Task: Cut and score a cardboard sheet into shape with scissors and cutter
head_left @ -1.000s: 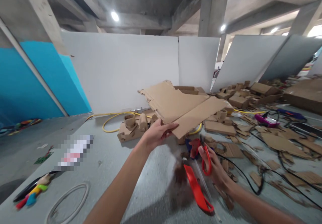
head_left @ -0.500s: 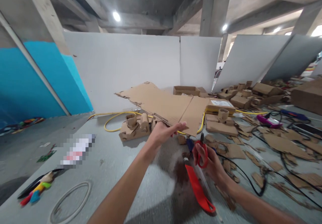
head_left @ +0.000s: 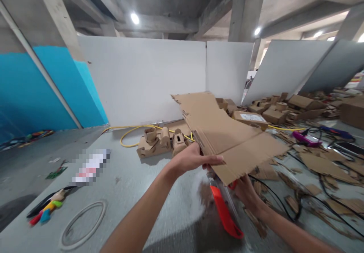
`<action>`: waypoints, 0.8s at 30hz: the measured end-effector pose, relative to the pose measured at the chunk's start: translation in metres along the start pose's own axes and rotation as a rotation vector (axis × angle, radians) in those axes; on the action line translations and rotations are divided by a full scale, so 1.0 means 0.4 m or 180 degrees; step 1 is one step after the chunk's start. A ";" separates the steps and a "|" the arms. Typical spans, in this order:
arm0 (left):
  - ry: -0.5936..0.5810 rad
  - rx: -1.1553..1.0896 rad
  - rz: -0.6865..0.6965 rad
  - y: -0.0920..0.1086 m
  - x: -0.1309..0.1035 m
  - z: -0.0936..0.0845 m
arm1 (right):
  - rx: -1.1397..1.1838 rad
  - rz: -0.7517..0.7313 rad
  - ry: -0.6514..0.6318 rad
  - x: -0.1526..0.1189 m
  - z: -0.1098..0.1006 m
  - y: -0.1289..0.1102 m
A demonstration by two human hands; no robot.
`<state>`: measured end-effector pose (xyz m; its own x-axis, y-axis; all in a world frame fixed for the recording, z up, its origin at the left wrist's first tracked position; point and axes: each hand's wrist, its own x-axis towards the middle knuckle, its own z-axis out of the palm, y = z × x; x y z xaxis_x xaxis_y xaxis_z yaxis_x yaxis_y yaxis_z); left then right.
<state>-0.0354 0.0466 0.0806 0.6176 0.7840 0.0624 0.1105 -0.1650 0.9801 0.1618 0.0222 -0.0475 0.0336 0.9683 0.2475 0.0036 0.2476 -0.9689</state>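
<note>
My left hand grips a large torn-edged sheet of cardboard by its near left edge, thumb on top. The sheet is held up above the table, tilted, with a crease across it. Beneath its near corner, my right hand is closed on red-handled scissors; the sheet hides most of the scissors and the fingers. On the table below lies a knife or saw with a red handle, beside a clear strip. Behind my left hand stand cardboard models, one with a round cup-like tube.
Cardboard scraps and black cables cover the right side. A purple device lies among them. A yellow cable runs along the back, before white panels. A white cable ring and a colourful toy lie at left.
The cardboard sheet has swung right and tilted toward me, now covering the scissors and right fingers. My left hand has shifted slightly right and down with it.
</note>
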 end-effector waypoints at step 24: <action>0.1273 -0.0725 -0.0139 -0.040 0.036 -0.018 | 0.0637 -0.0130 -0.0411 0.006 0.002 -0.039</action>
<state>-0.0336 0.0648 0.0672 0.2622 0.9640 0.0441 -0.0719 -0.0260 0.9971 0.1609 0.0206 -0.0318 -0.0906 0.9504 0.2974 -0.1962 0.2758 -0.9410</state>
